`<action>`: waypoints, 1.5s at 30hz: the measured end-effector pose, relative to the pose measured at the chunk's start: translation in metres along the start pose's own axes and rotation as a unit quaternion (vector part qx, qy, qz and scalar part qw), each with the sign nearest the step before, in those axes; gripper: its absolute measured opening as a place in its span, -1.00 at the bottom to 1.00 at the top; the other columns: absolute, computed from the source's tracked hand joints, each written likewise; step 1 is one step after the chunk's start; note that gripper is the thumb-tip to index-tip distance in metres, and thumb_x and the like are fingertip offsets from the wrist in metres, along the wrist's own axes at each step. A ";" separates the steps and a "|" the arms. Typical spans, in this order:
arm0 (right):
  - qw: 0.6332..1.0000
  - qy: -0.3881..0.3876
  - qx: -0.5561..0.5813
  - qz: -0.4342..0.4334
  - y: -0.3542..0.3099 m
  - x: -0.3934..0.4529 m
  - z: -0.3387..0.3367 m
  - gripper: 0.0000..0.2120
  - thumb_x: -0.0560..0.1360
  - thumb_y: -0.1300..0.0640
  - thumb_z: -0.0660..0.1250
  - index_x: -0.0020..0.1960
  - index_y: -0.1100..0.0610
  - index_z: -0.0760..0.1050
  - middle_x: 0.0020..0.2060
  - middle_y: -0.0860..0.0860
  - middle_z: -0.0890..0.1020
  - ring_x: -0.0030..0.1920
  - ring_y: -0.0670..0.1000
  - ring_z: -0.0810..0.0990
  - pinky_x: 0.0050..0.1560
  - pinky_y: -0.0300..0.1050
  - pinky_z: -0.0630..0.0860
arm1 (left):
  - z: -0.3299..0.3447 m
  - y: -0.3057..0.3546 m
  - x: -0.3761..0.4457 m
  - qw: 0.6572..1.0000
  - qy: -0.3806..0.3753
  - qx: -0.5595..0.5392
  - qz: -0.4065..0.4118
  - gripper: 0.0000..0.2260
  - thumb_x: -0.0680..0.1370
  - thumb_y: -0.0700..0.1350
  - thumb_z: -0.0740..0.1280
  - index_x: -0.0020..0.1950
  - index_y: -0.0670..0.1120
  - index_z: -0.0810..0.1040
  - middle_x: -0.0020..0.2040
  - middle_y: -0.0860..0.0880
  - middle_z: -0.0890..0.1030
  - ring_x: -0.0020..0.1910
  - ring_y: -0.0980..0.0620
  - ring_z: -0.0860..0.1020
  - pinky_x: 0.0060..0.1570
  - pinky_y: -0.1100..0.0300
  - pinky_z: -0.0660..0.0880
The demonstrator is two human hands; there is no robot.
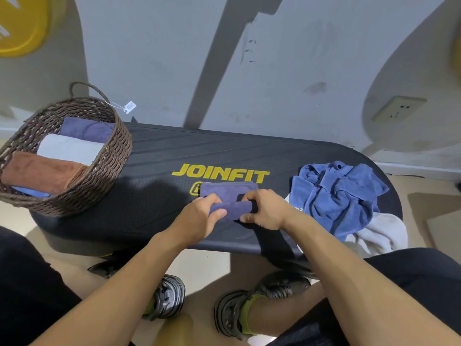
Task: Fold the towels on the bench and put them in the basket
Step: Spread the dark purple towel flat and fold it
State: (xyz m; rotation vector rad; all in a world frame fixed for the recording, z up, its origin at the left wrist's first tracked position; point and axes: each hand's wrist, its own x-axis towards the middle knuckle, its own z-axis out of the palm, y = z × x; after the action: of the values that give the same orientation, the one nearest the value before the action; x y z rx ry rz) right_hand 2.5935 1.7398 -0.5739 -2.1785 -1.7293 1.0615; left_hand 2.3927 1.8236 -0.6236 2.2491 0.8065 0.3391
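**Half-made fold could spring open**

At lower centre, the left hand (200, 212) and right hand (264, 208) each keep a pinching grip on the purple towel (228, 193) on the worktop (154, 156). Uneven pulling may skew it; loose towels (336, 193) wait right, basket (99, 171) upper left.

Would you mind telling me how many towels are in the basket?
4 show in the basket: purple, white, brown, and a blue edge underneath. More may be hidden.
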 end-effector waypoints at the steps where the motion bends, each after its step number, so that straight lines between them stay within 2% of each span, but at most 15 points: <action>1: 1.000 -0.004 0.006 0.001 0.001 0.000 -0.001 -0.83 0.45 0.04 0.47 0.01 0.03 0.56 -0.10 -0.03 0.61 -0.09 0.04 0.53 -0.12 -0.15 0.40 | -0.001 0.000 0.000 1.000 -0.006 -0.009 -0.013 -0.87 0.57 -0.08 0.38 -0.04 -0.10 0.48 -0.32 0.09 0.42 -0.36 0.09 0.38 -0.28 0.14 0.28; 5: 0.999 -0.011 0.031 0.022 0.003 0.002 -0.002 -0.86 0.47 0.05 0.46 -0.03 0.06 0.56 -0.11 -0.02 0.63 -0.11 0.05 0.57 -0.10 -0.12 0.48 | -0.008 0.002 0.001 0.999 -0.044 -0.018 -0.021 -0.65 0.38 -0.01 0.58 0.03 -0.08 0.53 -0.12 0.04 0.58 -0.20 0.04 0.48 -0.17 0.17 0.43; 9: 0.996 -0.008 0.078 0.049 0.007 0.006 -0.004 -0.83 0.44 0.04 0.50 -0.09 0.09 0.58 -0.18 0.01 0.66 -0.18 0.04 0.60 -0.09 -0.07 0.54 | -0.010 -0.001 0.004 0.997 -0.012 -0.002 -0.073 -0.80 0.45 -0.08 0.51 -0.02 -0.11 0.58 -0.20 -0.05 0.61 -0.26 -0.05 0.49 -0.22 0.15 0.40; 12: 0.987 -0.030 0.140 0.074 0.012 0.007 -0.005 -0.81 0.41 0.02 0.55 -0.17 0.10 0.58 -0.28 -0.02 0.64 -0.26 -0.03 0.55 -0.13 -0.08 0.52 | -0.014 -0.006 0.006 0.991 -0.043 -0.024 -0.123 -0.86 0.50 -0.01 0.45 -0.11 -0.03 0.54 -0.21 0.02 0.59 -0.24 0.01 0.50 -0.25 0.22 0.35; 15: 0.973 -0.047 0.205 0.092 0.014 0.005 -0.006 -0.75 0.36 0.10 0.59 -0.09 0.18 0.61 -0.16 0.11 0.69 -0.14 0.10 0.61 0.06 0.06 0.57 | -0.016 -0.007 0.007 0.983 -0.025 -0.060 -0.172 -0.82 0.50 0.04 0.45 -0.15 -0.04 0.56 -0.22 0.03 0.61 -0.21 0.03 0.54 -0.21 0.18 0.45; 17: 0.968 -0.036 0.226 0.100 0.017 0.005 -0.005 -0.75 0.33 0.14 0.61 -0.08 0.15 0.61 -0.13 0.10 0.70 -0.07 0.14 0.64 0.12 0.10 0.59 | -0.014 -0.008 0.006 0.978 0.014 -0.073 -0.196 -0.79 0.50 0.06 0.44 -0.14 -0.06 0.57 -0.21 0.01 0.62 -0.19 0.01 0.56 -0.19 0.12 0.48; 19: 0.966 -0.024 0.233 0.110 0.020 0.006 -0.003 -0.83 0.39 0.14 0.56 -0.11 0.11 0.60 -0.16 0.09 0.70 -0.10 0.12 0.64 0.13 0.14 0.59 | -0.009 -0.007 0.005 0.975 0.051 -0.071 -0.205 -0.79 0.52 0.08 0.41 -0.12 -0.03 0.53 -0.24 0.06 0.58 -0.22 0.07 0.52 -0.25 0.21 0.42; 21: 0.960 -0.011 0.249 0.126 0.023 0.008 0.000 -0.86 0.48 0.12 0.47 -0.07 0.19 0.58 -0.16 0.20 0.68 -0.15 0.15 0.61 0.12 0.21 0.59 | -0.004 -0.004 0.005 0.975 0.060 -0.070 -0.203 -0.82 0.53 0.09 0.39 -0.09 0.02 0.50 -0.26 0.12 0.53 -0.25 0.15 0.49 -0.29 0.29 0.35; 24: 0.959 0.025 0.239 0.152 0.025 0.013 0.006 -0.75 0.56 0.03 0.38 -0.11 0.22 0.51 -0.32 0.12 0.56 -0.25 0.09 0.50 -0.04 0.12 0.56 | -0.003 0.000 0.006 0.970 0.097 -0.046 -0.217 -0.74 0.54 0.08 0.38 -0.24 0.04 0.38 -0.38 0.13 0.43 -0.39 0.13 0.43 -0.40 0.32 0.26; 27: 0.963 0.075 0.187 0.181 0.023 0.018 0.015 -0.67 0.57 -0.10 0.33 -0.20 0.13 0.41 -0.36 0.00 0.48 -0.24 0.07 0.44 -0.19 -0.07 0.38 | -0.001 0.000 0.005 0.961 0.119 0.024 -0.248 -0.60 0.59 0.09 0.31 -0.33 0.00 0.22 -0.41 0.03 0.38 -0.39 -0.04 0.39 -0.37 0.12 0.26; 30: 0.954 0.136 0.172 0.206 0.020 0.022 0.026 -0.62 0.56 -0.19 0.29 0.00 0.15 0.50 -0.16 0.03 0.61 -0.06 0.10 0.55 -0.10 -0.11 0.38 | 0.006 0.001 0.004 0.953 0.102 0.029 -0.284 -0.64 0.63 0.12 0.22 -0.26 -0.05 0.26 -0.33 -0.03 0.43 -0.31 -0.14 0.40 -0.29 0.08 0.27; 32: 0.942 0.190 0.165 0.220 0.018 0.021 0.033 -0.60 0.56 -0.23 0.27 0.00 0.14 0.48 -0.12 0.05 0.63 -0.01 0.13 0.57 -0.10 -0.11 0.38 | 0.008 0.001 0.007 0.949 0.100 0.033 -0.298 -0.65 0.63 0.14 0.19 -0.22 -0.06 0.29 -0.31 -0.04 0.45 -0.29 -0.14 0.42 -0.27 0.07 0.27; 37: 0.917 0.283 0.167 0.225 0.017 0.020 0.046 -0.61 0.49 -0.26 0.32 -0.12 0.08 0.49 -0.27 -0.08 0.59 -0.13 0.05 0.57 -0.16 -0.13 0.39 | 0.008 0.001 0.010 0.946 0.103 0.059 -0.301 -0.62 0.63 0.17 0.17 -0.20 -0.11 0.33 -0.25 -0.12 0.53 -0.27 -0.18 0.43 -0.26 0.05 0.31; 42: 0.902 0.313 0.184 0.234 0.016 0.022 0.047 -0.59 0.42 -0.31 0.37 -0.23 0.04 0.49 -0.36 -0.13 0.57 -0.23 0.00 0.57 -0.23 -0.15 0.38 | 0.000 0.000 0.015 0.946 0.059 0.100 -0.304 -0.54 0.62 0.21 0.16 -0.32 -0.09 0.34 -0.28 -0.13 0.52 -0.22 -0.21 0.48 -0.25 0.08 0.30; 45: 0.901 0.315 0.174 0.242 0.016 0.024 0.047 -0.58 0.41 -0.32 0.37 -0.23 0.04 0.49 -0.36 -0.11 0.57 -0.24 0.00 0.56 -0.24 -0.15 0.37 | -0.004 -0.001 0.012 0.939 0.023 0.130 -0.316 -0.50 0.61 0.26 0.12 -0.19 -0.15 0.48 -0.16 -0.18 0.63 -0.18 -0.20 0.55 -0.20 0.09 0.40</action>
State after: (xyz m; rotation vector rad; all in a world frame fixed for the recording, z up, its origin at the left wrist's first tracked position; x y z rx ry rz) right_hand 2.5790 1.7422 -0.6271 -2.3788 -0.6840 0.5620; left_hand 2.3999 1.8340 -0.6218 2.0713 1.6124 -0.0276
